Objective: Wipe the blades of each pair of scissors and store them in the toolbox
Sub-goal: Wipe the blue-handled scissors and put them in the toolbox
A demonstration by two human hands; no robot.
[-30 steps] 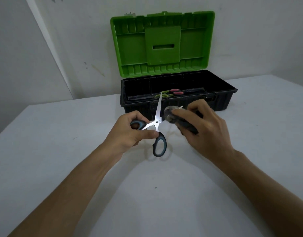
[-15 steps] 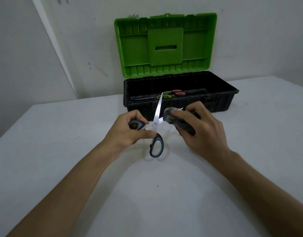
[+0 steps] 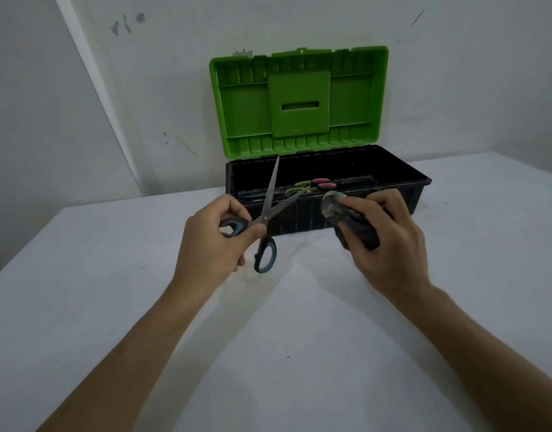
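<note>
The left hand (image 3: 215, 244) curls its fingers (image 3: 237, 210) and thumb through and around one rounded black-and-blue plastic loop of the scissors (image 3: 266, 219), held up above the matte white surface (image 3: 268, 353). The second oval loop hangs free below the hand, and the two thin, dull steel blades spread in a narrow V, one pointing steeply up, the other slanting toward the right. Behind them stands the toolbox (image 3: 418, 194), a ribbed black plastic tub with its glossy green lid (image 3: 299, 101) raised upright against the wall, moulded ribs and a slotted square panel on its inner face. Inside lie yellow-green scissor handles (image 3: 296, 188) and just beside them red-pink handles (image 3: 323, 183), on the dark bottom. To the right, apart from the blades, the right hand (image 3: 390, 244) has its fingers curled tightly round a crumpled dark cloth (image 3: 352, 222), whose greyish, worn, bunched end sticks out toward the blades.
</note>
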